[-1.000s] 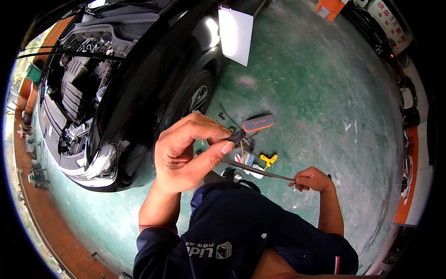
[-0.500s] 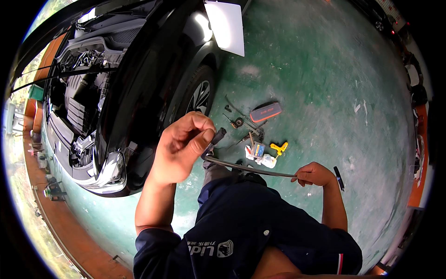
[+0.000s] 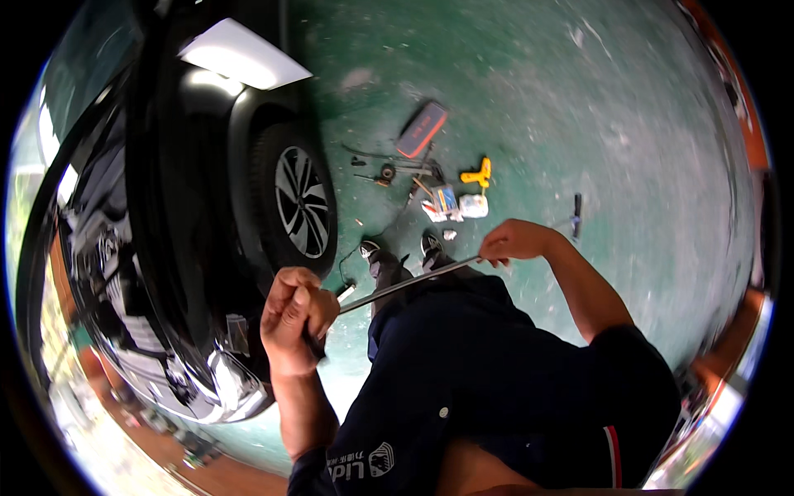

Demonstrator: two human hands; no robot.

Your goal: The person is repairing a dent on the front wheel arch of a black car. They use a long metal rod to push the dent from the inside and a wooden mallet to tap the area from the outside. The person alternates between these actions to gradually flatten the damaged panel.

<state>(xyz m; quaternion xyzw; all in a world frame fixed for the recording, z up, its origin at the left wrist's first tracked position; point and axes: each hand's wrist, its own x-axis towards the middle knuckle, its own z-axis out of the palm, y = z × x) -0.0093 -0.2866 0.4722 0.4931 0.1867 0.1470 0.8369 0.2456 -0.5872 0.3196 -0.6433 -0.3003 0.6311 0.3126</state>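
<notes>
A long, thin grey-black strip (image 3: 409,284) stretches between my hands in front of my body, its right end higher. My left hand (image 3: 296,312) is closed around its left end, next to the car's front wheel. Below that palm a black piece (image 3: 316,344) pokes out, blurred and mostly covered by the hand. My right hand (image 3: 519,241) pinches the strip's other end between thumb and fingers. The black car (image 3: 186,248) stands on my left with its bonnet raised. Its wheel (image 3: 302,202) has silver spokes.
On the green floor ahead lie a grey-orange case (image 3: 423,130), a dark roll (image 3: 388,172), a blue box (image 3: 445,200), a white packet (image 3: 473,206) and a yellow gun-shaped tool (image 3: 477,173). A black-handled tool (image 3: 577,217) lies farther right. A bright white panel (image 3: 246,54) is beside the car.
The view has turned, so the wheel and floor items sit differently. My left hand has lowered, and the black piece above its fingers now shows below the palm. Both hands still hold the strip.
</notes>
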